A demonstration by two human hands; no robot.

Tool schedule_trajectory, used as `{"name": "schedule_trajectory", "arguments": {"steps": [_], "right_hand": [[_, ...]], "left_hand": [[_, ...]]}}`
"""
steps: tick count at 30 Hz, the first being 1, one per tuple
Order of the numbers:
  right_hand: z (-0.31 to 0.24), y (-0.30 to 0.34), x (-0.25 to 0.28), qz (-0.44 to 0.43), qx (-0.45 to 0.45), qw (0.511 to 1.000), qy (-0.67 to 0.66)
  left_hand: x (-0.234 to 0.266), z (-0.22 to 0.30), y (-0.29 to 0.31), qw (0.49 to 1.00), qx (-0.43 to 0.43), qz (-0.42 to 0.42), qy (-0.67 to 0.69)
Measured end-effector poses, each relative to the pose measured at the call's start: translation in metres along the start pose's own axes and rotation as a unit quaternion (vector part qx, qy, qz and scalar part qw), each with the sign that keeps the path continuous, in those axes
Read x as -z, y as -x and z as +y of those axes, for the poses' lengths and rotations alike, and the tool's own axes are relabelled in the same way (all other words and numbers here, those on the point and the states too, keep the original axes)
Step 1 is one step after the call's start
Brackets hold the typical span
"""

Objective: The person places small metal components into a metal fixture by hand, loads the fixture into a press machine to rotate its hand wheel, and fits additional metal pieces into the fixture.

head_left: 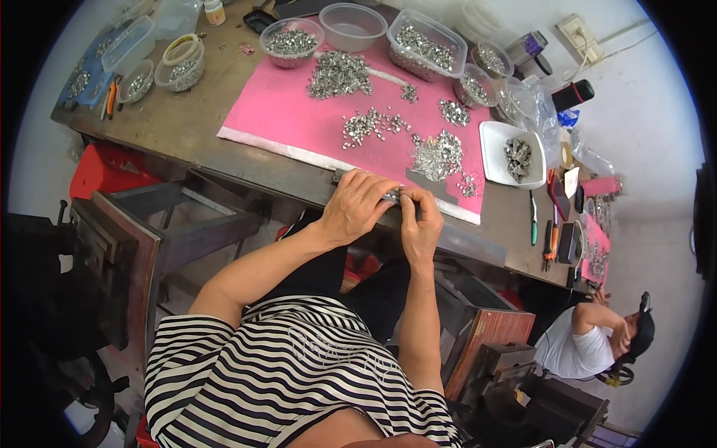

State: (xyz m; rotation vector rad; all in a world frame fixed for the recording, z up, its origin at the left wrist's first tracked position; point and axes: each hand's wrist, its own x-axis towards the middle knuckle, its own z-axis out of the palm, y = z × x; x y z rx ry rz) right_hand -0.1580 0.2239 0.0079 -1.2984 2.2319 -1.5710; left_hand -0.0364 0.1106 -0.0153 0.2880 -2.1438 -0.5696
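At the front edge of the table, my left hand [357, 205] is closed over a narrow grey metal bar [391, 196], which shows between my two hands. My right hand [420, 224] is closed in a pinch at the bar's right end; whatever lies between its thumb and fingers is hidden. Just beyond my hands, a pink cloth [261, 112] carries loose heaps of small shiny metal parts. The closest are a pile of slim silver pieces [437, 157] and a scatter of small chunky pieces [370, 125]. Farther back lies a larger heap of parts [340, 75].
Clear tubs of metal parts [426, 51] line the back, beside an empty round tub [353, 28]. A white tray [489, 153] stands right, near a green-handled tool [534, 220] and orange-handled pliers [551, 243]. Another person [590, 336] sits at the far right. A red stool [112, 172] is left.
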Motion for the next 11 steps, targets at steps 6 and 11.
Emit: {"name": "schedule_trajectory", "arguments": {"steps": [6,11], "right_hand": [[0.002,-0.001,-0.002,0.03,0.194,0.967,0.16],[0.013,0.002,-0.003,0.021,0.102,0.994,0.04]], "left_hand": [[-0.003,-0.002,0.002,1.0,0.009,-0.015,-0.01],[-0.005,-0.002,-0.001,1.0,0.003,-0.013,-0.015]]}}
